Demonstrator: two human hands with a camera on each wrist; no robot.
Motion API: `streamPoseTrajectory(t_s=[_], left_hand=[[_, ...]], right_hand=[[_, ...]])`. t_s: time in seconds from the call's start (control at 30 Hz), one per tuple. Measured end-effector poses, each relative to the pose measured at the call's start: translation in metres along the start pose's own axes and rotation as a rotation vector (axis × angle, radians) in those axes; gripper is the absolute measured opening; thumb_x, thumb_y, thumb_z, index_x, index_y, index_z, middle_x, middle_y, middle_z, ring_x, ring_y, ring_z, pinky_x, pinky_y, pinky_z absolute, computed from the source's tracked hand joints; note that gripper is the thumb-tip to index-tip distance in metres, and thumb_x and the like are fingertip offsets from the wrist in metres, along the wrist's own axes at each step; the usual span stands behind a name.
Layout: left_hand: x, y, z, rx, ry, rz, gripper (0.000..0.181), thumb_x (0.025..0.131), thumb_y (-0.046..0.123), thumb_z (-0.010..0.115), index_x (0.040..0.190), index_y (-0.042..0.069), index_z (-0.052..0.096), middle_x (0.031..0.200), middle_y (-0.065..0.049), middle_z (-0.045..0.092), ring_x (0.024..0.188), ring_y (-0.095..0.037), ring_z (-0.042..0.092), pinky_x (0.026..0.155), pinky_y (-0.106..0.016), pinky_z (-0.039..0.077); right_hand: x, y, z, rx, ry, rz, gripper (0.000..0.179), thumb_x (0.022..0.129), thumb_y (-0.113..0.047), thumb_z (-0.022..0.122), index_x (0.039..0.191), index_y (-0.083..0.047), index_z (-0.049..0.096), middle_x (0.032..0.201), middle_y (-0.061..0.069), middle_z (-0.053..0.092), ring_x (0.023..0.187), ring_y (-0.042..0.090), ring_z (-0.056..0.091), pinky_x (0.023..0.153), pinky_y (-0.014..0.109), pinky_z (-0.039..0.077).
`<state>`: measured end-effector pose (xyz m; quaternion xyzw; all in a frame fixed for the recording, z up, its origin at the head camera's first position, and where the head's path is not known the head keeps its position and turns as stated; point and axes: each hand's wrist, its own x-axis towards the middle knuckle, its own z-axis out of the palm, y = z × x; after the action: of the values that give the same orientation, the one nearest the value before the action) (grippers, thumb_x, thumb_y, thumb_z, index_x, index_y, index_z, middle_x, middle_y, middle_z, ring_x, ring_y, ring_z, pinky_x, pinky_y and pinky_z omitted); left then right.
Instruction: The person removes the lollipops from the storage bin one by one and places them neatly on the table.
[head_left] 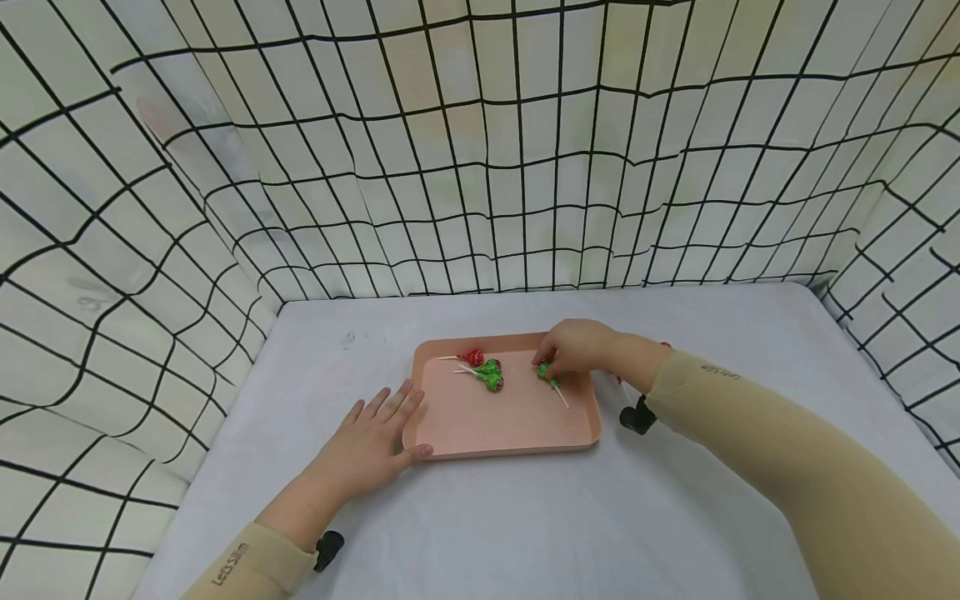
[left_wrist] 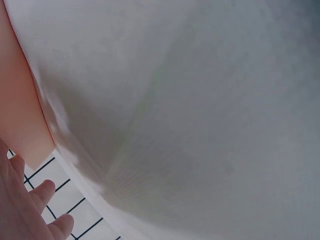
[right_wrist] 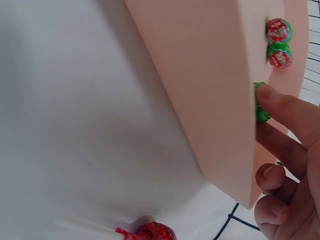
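A shallow pink tray (head_left: pixel 487 429) lies on the white-covered table. With thumb and finger, my right hand (head_left: pixel 581 346) pinches the green-wrapped head of a lollipop (head_left: pixel 543 372) over the tray's right part, its white stick slanting down toward the front. That green head also shows between thumb and finger in the right wrist view. Fingers spread and straight, my left hand (head_left: pixel 375 450) touches the tray's left edge. Inside the tray's left half are green lollipops (head_left: pixel 492 377) and a red lollipop (head_left: pixel 472 357), heads close together and sticks pointing left.
Outside the tray on the right, a red lollipop (right_wrist: pixel 150 231) lies on the table cloth (right_wrist: pixel 90 125), mostly hidden by my right forearm in the head view. Black wire grid (head_left: pixel 517 167) over pale sheeting stands around the back and sides. A black wrist device (head_left: pixel 637 415) hangs below the right sleeve.
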<state>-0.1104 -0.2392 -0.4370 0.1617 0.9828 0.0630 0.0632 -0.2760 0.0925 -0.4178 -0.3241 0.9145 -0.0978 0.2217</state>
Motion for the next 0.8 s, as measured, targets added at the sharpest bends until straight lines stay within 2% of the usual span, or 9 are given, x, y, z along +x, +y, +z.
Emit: streamPoseTrajectory(t_s=[0.17,0.53,0.7,0.8], left_hand=[[0.001,0.0,0.001,0.005,0.004,0.0,0.087,0.091,0.069,0.051,0.158,0.018,0.027,0.165,-0.005,0.019,0.147,-0.039,0.023,0.116,-0.064,0.017],[0.001,-0.001,0.001,0.007,0.004,-0.006,0.089,0.09,0.071,0.049,0.158,0.018,0.027,0.165,-0.004,0.019,0.148,-0.039,0.022,0.116,-0.064,0.016],[0.001,-0.001,0.001,0.003,0.005,-0.002,0.088,0.091,0.071,0.048,0.158,0.019,0.027,0.165,-0.003,0.019,0.148,-0.038,0.023,0.117,-0.063,0.017],[0.001,-0.001,0.002,0.004,0.005,-0.004,0.087,0.091,0.07,0.05,0.158,0.02,0.027,0.165,-0.002,0.019,0.148,-0.038,0.023,0.117,-0.062,0.017]], right_hand=[[-0.004,0.0,-0.005,-0.005,0.037,-0.005,0.029,0.089,-0.027,0.073,0.118,-0.024,0.075,0.111,-0.009,0.071,0.099,0.009,0.061,0.093,0.034,0.051],[-0.01,-0.001,-0.011,0.007,0.053,-0.001,0.032,0.089,-0.027,0.073,0.121,-0.025,0.074,0.113,-0.009,0.071,0.107,0.011,0.062,0.097,0.036,0.049],[-0.015,0.0,-0.018,0.08,0.079,0.041,0.034,0.088,-0.027,0.075,0.122,-0.025,0.074,0.117,-0.007,0.07,0.102,0.013,0.061,0.095,0.037,0.05],[-0.021,0.003,-0.022,0.119,0.1,0.05,0.033,0.088,-0.028,0.076,0.121,-0.025,0.074,0.118,-0.006,0.07,0.106,0.015,0.061,0.097,0.039,0.048]])
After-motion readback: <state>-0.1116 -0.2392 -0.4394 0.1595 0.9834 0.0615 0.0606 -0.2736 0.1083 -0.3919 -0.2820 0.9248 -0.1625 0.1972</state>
